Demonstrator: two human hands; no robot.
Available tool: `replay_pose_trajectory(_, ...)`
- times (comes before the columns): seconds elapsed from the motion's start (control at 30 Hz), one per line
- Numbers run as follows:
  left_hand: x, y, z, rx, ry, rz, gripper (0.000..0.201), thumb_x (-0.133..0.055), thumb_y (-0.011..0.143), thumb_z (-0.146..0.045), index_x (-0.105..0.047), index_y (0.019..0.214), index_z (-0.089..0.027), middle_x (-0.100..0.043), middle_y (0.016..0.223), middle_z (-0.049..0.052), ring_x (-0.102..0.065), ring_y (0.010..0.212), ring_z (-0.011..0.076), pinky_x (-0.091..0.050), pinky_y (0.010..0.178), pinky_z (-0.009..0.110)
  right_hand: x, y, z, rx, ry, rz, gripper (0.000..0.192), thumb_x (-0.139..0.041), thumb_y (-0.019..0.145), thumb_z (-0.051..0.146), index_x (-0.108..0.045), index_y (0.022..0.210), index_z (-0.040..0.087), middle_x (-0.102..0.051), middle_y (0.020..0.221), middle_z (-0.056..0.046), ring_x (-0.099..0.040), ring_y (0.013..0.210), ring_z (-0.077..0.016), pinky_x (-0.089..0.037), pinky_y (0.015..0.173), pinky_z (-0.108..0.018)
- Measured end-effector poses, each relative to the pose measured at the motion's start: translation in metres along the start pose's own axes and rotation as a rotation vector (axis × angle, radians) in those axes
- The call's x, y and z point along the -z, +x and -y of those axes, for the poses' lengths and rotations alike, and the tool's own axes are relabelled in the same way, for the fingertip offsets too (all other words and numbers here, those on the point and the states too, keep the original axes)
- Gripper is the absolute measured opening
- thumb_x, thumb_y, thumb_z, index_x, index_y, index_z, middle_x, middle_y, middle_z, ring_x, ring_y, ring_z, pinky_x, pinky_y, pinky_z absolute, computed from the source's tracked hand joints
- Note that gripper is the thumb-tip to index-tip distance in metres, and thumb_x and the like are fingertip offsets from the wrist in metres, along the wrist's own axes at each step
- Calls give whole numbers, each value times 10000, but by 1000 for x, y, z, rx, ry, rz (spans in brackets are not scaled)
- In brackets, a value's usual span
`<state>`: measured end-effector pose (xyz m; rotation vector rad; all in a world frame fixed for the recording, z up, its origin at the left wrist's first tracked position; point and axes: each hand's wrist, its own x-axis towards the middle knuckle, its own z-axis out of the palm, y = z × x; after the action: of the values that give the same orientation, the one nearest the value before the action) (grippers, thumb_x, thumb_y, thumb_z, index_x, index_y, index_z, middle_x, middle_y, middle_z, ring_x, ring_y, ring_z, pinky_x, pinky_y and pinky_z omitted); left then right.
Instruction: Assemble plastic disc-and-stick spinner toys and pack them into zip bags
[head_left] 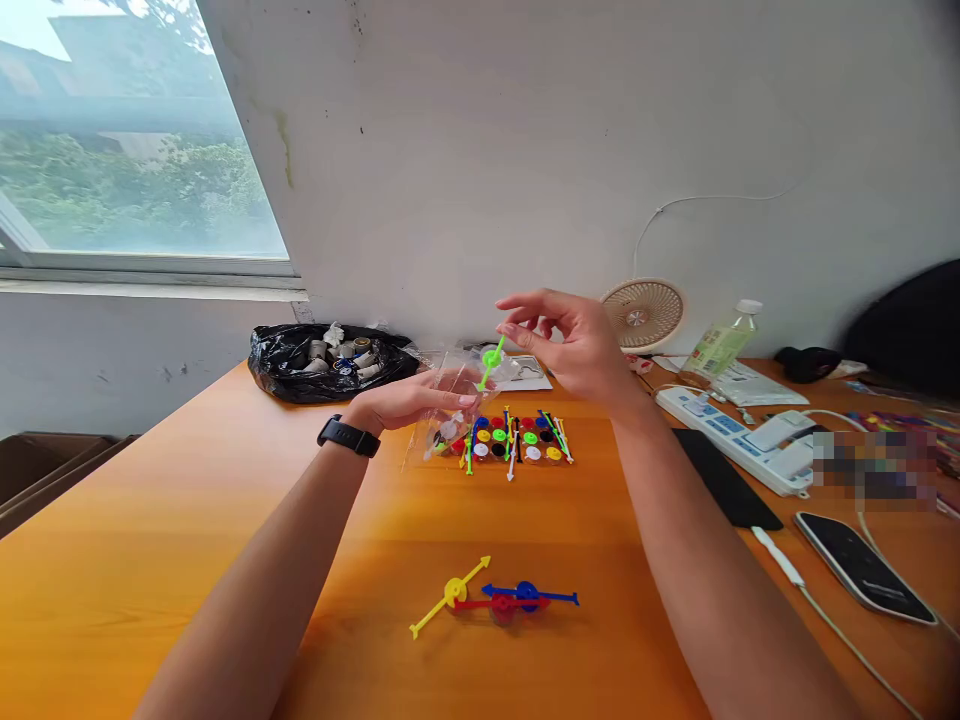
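Left hand (416, 400) is raised over the bench (225, 540), fingers closed on a clear plastic bag (450, 385) and pinching the lower end of a green arrow spinner (491, 360). The spinner sticks up at a tilt from the fingertips, its disc at the top end. The bag hangs crumpled under and around the hand, with a few small white and coloured pieces inside (too small to tell exactly what).

Right hand (574, 345) is just right of the spinner, fingers spread and loosely curled, holding nothing; fingertips are close to the green disc, but I cannot tell if they touch it.

Just below and beyond both hands, on the bench: a loose pile of coloured discs and arrow sticks (517, 440), in red, blue, yellow, green, black and white. Nearer the person than the hands, well apart from the pile: three assembled spinners, yellow spinner (452, 593) to the left, red spinner (501, 606) and blue spinner (529, 596) overlapping beside it.

Far left of the left hand, by the wall: a black bag (322, 365) with small grey cylinders on top. Right of the right hand: a small fan (643, 315), a plastic bottle (724, 340), a white power strip (739, 440), a phone (862, 565) flat on the bench.
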<state>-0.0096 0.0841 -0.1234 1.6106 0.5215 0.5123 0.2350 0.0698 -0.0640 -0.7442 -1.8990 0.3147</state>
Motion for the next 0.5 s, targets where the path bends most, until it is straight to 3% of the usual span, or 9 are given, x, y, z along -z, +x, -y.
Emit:
replay_pose_trajectory(0.17, 0, 0, -1, 6, 22, -40, 507, -747, 903, -424, -627, 1352, -222, -649, 968, 53, -648, 837, 200, -518, 780, 352, -1, -4, 5, -10, -78, 116, 268, -663, 982, 464, -799, 999, 233, -758, 916, -43, -590, 756, -170, -414, 651, -309)
replay_pose_trajectory(0.33, -2, 4, -1, -20, 71, -88, 439, -762, 906, -416, -650, 1275, -207, -650, 995, 54, -652, 861, 196, -520, 813, 354, -1, -7, 10, -133, -85, 320, 313, -762, 884, 469, -783, 1053, 206, -727, 880, -19, -440, 545, -92, -339, 533, -287)
replay_pose_trajectory(0.5, -5, 7, -2, -26, 123, -116, 577, -743, 917, -504, -585, 1411, -251, -686, 1136, 88, -679, 996, 234, -516, 893, 375, 1, -6, 9, -164, 14, 357, 147, -707, 888, 336, -751, 888, 196, -687, 778, -18, -534, 622, -128, -399, 568, -279)
